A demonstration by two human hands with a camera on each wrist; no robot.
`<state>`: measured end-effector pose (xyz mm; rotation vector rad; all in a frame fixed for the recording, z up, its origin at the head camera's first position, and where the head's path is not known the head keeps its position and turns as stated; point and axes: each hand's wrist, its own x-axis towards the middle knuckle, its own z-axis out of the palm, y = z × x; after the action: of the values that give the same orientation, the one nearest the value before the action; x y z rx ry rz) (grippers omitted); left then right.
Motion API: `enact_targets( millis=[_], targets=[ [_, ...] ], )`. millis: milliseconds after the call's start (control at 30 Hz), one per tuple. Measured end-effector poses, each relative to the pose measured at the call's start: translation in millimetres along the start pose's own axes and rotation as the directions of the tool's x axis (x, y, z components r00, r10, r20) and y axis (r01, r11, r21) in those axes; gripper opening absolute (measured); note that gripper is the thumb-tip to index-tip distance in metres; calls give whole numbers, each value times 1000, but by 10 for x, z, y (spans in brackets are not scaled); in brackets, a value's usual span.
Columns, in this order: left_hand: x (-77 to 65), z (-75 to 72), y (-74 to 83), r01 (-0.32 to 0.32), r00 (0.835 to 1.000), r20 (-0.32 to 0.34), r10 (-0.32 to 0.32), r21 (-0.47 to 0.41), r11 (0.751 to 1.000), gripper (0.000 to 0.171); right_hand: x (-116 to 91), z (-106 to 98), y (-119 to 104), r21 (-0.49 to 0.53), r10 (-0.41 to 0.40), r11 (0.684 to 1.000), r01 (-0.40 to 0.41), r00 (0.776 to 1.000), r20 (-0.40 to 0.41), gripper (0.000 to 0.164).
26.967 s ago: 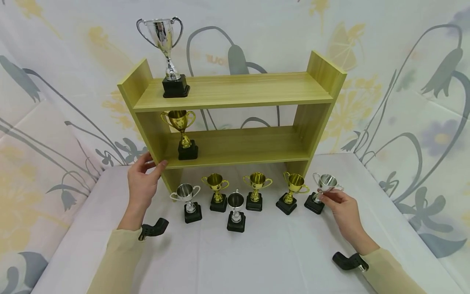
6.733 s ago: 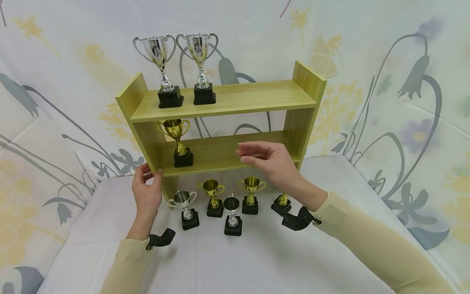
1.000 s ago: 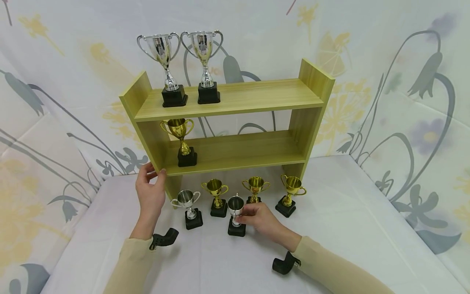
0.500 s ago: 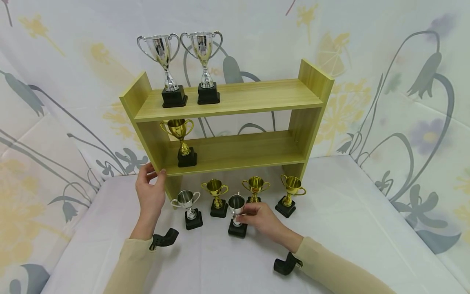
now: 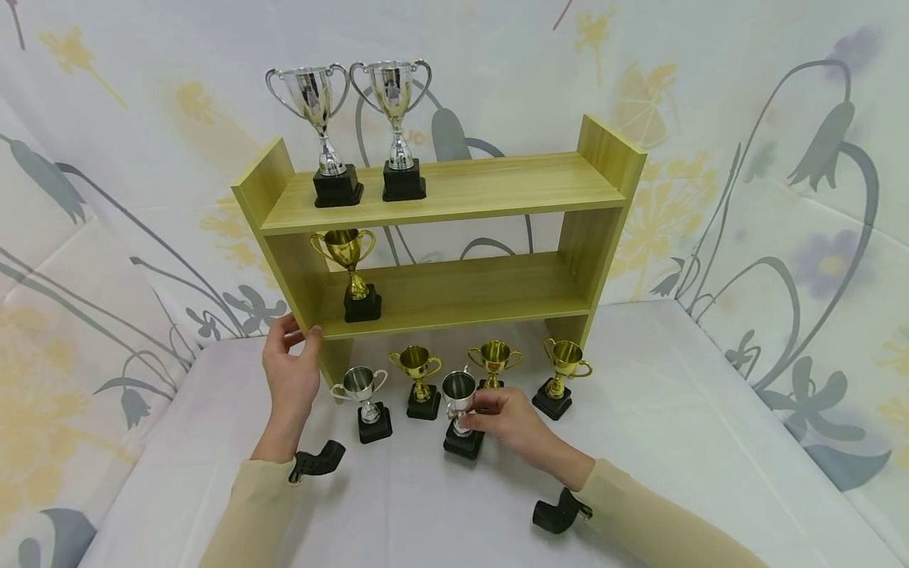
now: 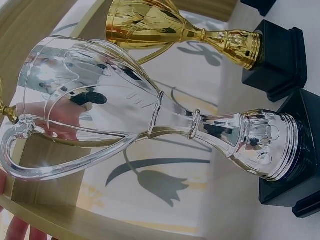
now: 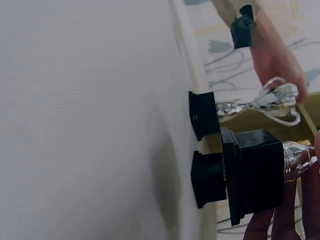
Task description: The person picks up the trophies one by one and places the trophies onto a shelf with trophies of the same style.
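My left hand [image 5: 293, 379] grips the lower left side panel of the wooden shelf [image 5: 461, 189], thumb at its front edge. With fingers round the stem, my right hand [image 5: 521, 430] holds a small silver trophy [image 5: 460, 388]. Its black base [image 7: 260, 175] looks slightly raised and tilted, with a shadow on the cloth in the right wrist view. Left of it stand another silver trophy [image 5: 358, 384] and a gold trophy [image 5: 417, 363]. Behind the right hand is a partly covered gold trophy [image 5: 495, 356]; another gold trophy [image 5: 566, 359] stands further right.
On the top shelf two silver trophies, a left one [image 5: 310, 95] and a right one [image 5: 393, 91], stand side by side. A gold trophy [image 5: 346, 248] occupies the left end of the middle shelf. White cloth [image 5: 398, 505] covers the table; patterned fabric [image 5: 511, 55] hangs behind.
Since the oldest frame, the far-right silver trophy has left the table and a second one stands on the top shelf. Lately the right hand has shifted its silver trophy slightly right, tilting it.
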<state>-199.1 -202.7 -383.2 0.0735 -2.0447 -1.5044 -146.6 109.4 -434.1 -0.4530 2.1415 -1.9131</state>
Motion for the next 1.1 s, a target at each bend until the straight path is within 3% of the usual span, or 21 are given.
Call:
enact_targets(
  millis=[533, 933, 1100],
  targets=[
    [4, -13, -3, 0, 1000, 3, 0, -5, 1000, 35, -73, -47, -257, -35, -67, 997, 68, 997, 32, 18],
    [2, -4, -13, -3, 1000, 1, 3, 13, 1000, 34, -97, -136, -360, -146, -153, 979, 142, 986, -64, 13],
    [0, -5, -2, -10, 1000, -3, 10, 9, 1000, 34, -117, -162, -445, -146, -167, 978, 152, 982, -92, 15]
  ],
)
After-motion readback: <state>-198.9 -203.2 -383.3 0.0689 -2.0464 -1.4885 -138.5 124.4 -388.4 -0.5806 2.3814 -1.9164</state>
